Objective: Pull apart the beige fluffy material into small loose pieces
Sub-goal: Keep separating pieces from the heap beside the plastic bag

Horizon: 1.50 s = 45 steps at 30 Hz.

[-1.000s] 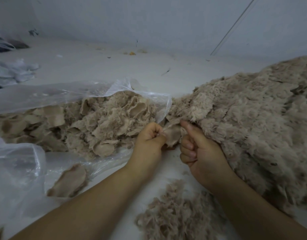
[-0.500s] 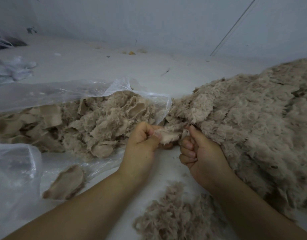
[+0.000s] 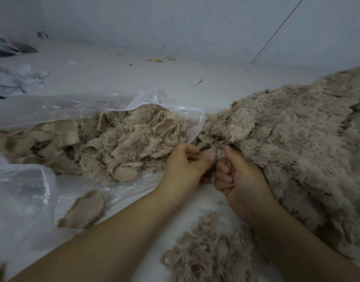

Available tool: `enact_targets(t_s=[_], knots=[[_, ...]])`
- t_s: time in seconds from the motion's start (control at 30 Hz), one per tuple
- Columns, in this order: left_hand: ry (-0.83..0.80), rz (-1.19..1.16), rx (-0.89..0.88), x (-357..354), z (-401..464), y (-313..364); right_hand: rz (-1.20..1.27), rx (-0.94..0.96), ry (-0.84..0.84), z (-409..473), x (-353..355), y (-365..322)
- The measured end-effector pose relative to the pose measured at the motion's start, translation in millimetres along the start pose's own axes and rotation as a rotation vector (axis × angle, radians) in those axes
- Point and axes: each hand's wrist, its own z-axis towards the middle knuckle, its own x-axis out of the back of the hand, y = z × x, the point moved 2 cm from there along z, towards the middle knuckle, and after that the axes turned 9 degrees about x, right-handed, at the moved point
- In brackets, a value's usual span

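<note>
Two bare forearms enter from the lower edge, with no sleeves, gloves, watch or bands showing anywhere along them. The left hand [image 3: 185, 165] and the right hand [image 3: 241, 178] are bare too, without rings. The fingernails [image 3: 225, 170] on the right hand are short, plain and unpainted, and a pale thumbnail shows on the left.

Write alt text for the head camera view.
Two bare hands, left hand and right hand, pinch a scrap of beige fluffy material between a clear plastic bag of it and a big heap.
</note>
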Motion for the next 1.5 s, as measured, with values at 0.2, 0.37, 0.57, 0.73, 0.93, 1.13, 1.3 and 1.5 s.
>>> enact_targets(t_s=[0.2, 0.37, 0.57, 0.73, 0.93, 1.13, 1.3, 1.5], knots=[[-0.005, 0.186, -0.027, -2, 0, 1, -0.015, 0.0, -0.027, 0, 0, 0], [-0.005, 0.123, -0.023, 1, -2, 7, -0.014, -0.008, -0.012, 1, 2, 2], [-0.024, -0.017, 0.007, 7, -7, 10, -0.031, 0.012, -0.009, 4, 4, 4], [-0.096, -0.209, 0.029, 12, -7, 10, -0.011, 0.022, -0.013, 5, 4, 5], [-0.024, -0.21, -0.016, 18, -13, 7, 0.023, -0.001, 0.031, 5, 4, 4], [-0.037, -0.267, -0.049, 28, -14, 12, 0.01, -0.006, 0.004, 5, 3, 4], [-0.16, -0.288, -0.013, 21, -19, 14, -0.091, 0.073, -0.126, 0, 4, 2], [-0.205, -0.385, 0.032, 16, -22, 17, -0.153, 0.12, -0.259, -8, -2, 1]])
